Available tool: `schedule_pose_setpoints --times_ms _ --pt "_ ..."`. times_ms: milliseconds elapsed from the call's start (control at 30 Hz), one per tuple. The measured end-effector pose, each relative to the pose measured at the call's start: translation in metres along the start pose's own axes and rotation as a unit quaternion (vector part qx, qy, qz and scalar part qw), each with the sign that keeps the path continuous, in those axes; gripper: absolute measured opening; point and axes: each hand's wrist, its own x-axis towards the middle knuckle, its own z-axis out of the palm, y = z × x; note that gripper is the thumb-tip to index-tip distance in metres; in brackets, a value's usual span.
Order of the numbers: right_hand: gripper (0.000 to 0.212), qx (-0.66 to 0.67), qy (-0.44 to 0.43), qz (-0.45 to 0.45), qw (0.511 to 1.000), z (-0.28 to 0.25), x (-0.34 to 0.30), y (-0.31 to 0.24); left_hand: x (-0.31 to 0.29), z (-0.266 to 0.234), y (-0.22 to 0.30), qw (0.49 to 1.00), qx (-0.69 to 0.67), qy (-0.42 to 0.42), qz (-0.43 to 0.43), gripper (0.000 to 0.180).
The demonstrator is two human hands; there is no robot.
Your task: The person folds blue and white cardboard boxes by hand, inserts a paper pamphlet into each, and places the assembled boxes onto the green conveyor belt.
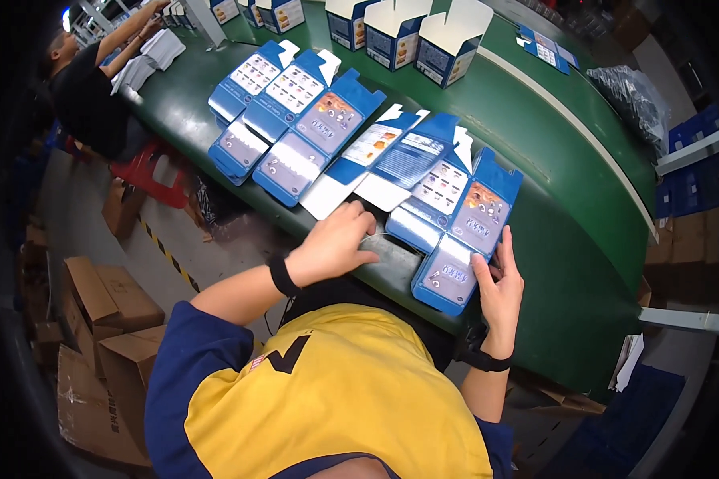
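Note:
My right hand (501, 286) is at the right edge of a flat blue-and-white printed carton blank (442, 275), its thumb over the edge and its fingers stretched along the side. My left hand (334, 246) is just below a partly unfolded blue carton (361, 152) with a white flap; its fingers are bent, the thumb apart, and nothing shows between them. Whether its fingertips touch the flap I cannot tell. Another blue carton piece (414, 153) with a printed side panel lies between the two. Further left, several flat carton blanks (299, 152) overlap in a stack.
Erected open cartons (391, 40) stand at the far side of the green table (567, 215). A pale rail (563, 108) curves along the right, with a flat blank (547, 52) beyond it. A person (88, 88) works at the far left. Brown cardboard boxes (112, 311) stand on the floor.

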Motion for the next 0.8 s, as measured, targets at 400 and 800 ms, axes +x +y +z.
schedule_pose_setpoints --times_ms 400,800 --pt "0.034 0.169 0.056 0.025 0.984 -0.008 0.003 0.040 -0.048 -0.035 0.000 0.870 -0.460 -0.174 0.033 0.014" --pt "0.030 0.118 0.044 0.004 0.992 -0.011 0.006 0.051 -0.218 -0.171 -0.103 0.725 -0.325 0.599 -0.104 0.025"
